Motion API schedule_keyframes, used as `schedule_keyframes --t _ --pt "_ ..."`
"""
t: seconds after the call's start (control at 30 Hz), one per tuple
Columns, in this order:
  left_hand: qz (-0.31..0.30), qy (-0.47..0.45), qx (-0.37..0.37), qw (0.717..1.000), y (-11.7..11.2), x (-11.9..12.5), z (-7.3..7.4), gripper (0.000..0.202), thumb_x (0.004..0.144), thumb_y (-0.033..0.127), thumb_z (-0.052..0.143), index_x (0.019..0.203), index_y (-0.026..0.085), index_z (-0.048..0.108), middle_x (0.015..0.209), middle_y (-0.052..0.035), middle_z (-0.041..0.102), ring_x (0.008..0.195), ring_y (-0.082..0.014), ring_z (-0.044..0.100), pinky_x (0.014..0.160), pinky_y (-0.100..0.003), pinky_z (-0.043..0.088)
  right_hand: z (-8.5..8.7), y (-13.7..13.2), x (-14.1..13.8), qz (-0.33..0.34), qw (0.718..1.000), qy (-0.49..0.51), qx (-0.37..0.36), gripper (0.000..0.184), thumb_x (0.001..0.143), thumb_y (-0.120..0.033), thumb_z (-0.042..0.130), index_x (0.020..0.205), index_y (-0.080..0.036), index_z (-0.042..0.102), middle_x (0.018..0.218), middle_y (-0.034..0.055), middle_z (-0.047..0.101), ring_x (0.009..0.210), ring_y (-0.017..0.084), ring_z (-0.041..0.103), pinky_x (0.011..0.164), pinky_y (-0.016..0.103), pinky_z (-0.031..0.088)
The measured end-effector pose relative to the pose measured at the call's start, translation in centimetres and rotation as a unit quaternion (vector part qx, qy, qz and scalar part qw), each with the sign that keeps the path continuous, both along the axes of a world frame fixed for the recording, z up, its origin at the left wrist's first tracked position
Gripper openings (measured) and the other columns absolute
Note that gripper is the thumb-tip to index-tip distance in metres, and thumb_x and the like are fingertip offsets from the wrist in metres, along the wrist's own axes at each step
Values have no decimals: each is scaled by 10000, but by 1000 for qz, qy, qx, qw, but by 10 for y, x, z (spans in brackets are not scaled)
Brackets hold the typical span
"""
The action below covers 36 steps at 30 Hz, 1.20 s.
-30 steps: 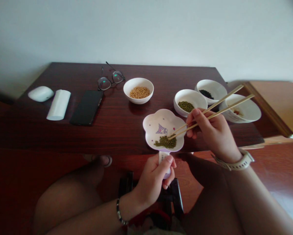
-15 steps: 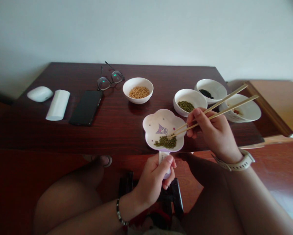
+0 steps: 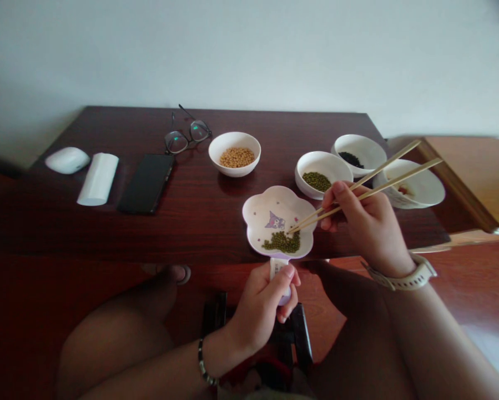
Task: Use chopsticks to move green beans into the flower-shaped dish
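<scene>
My left hand (image 3: 270,294) is closed round the handle of a flower-shaped dish (image 3: 260,208), white inside with a purple cartoon figure. Green beans (image 3: 281,242) lie in the near part of the dish. My right hand (image 3: 359,219) grips a pair of wooden chopsticks (image 3: 382,186), whose tips come close together just over the beans' upper edge. Whether a bean sits between the tips is too small to tell. Just beyond my right hand stands a white bowl (image 3: 303,161) with more green beans.
At the back right are a bowl of black beans (image 3: 359,143) and a bowl with a few reddish pieces (image 3: 428,186). A bowl of yellow beans (image 3: 235,169) stands mid-table. Further left lie glasses (image 3: 188,137), a black phone (image 3: 146,183), a white case (image 3: 98,179) and a white rounded object (image 3: 67,159).
My right hand has shifted slightly to the right, and the chopstick tips have drawn closer together and risen a little from the beans. My left hand and the dish stay in place.
</scene>
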<state>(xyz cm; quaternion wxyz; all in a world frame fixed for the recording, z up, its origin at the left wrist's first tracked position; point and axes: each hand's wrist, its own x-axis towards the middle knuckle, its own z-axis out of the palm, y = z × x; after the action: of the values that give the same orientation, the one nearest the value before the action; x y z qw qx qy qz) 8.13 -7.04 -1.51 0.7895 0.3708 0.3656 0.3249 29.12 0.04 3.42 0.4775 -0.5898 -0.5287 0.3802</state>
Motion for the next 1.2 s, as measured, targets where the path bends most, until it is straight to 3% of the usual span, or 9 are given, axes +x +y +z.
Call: schedule_keyframes --t 0.27,0.7,1.2 --pt "1 1 5 1000 0 0 0 350 1070 479 504 902 176 559 524 71 460 447 -69 360 478 -216 261 1 1 1 -10 1000 9 10 443 1044 -563 596 796 -205 680 593 24 682 511 127 624 468 226 484" --pt "1 18 38 999 1 0 2 355 1053 490 504 894 177 554 502 69 466 430 -73 354 451 -211 242 -3 0 6 -8 993 112 37 416 1051 -533 599 810 -200 659 549 8 631 462 102 561 430 205 411" --pt "15 37 85 996 -2 3 -6 374 1046 519 537 897 178 571 514 67 475 449 -78 388 471 -206 270 -2 -13 16 37 997 35 58 428 1067 -553 556 856 -199 671 575 2 654 472 102 573 457 227 448"
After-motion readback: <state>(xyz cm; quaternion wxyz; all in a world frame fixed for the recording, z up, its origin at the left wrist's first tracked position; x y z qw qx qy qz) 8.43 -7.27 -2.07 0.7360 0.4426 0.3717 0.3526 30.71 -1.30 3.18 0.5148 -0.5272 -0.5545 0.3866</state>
